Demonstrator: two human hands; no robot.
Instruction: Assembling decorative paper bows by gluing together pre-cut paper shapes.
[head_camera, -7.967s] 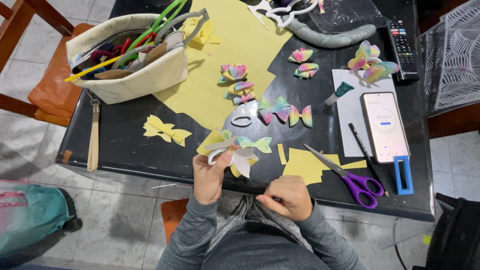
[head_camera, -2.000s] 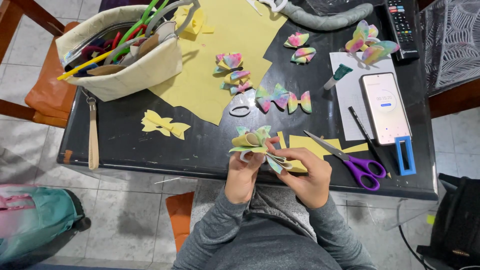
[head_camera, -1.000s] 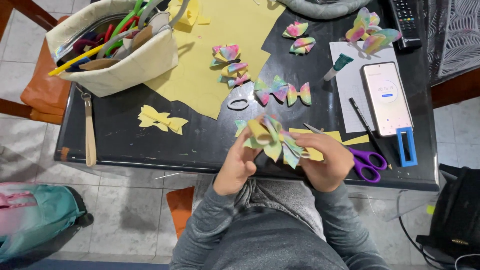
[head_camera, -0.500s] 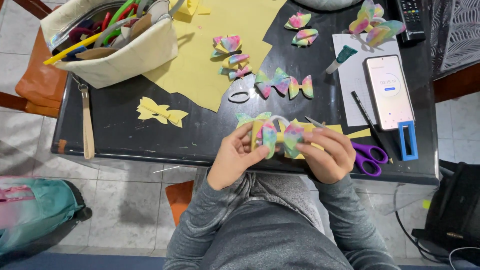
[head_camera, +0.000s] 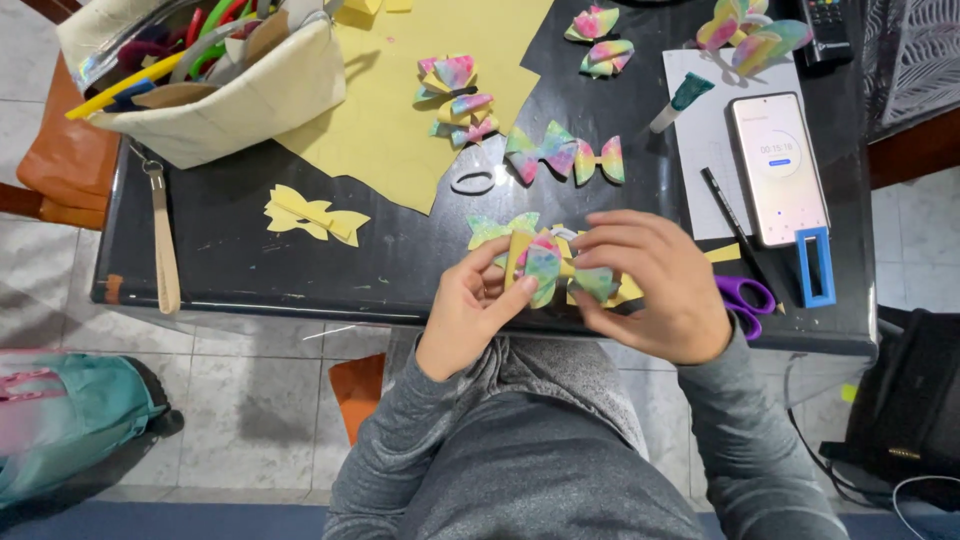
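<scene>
From the head camera, the left hand and right hand both pinch a pastel rainbow paper bow in their fingers at the near edge of the black worktop. Purple-handled scissors lie partly hidden behind the right hand; a yellow paper bow sits well left.

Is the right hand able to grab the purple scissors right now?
Probably not at once: the right hand is busy pinching the rainbow paper bow with the left hand. The purple scissors lie just beside it, nothing between.
</scene>
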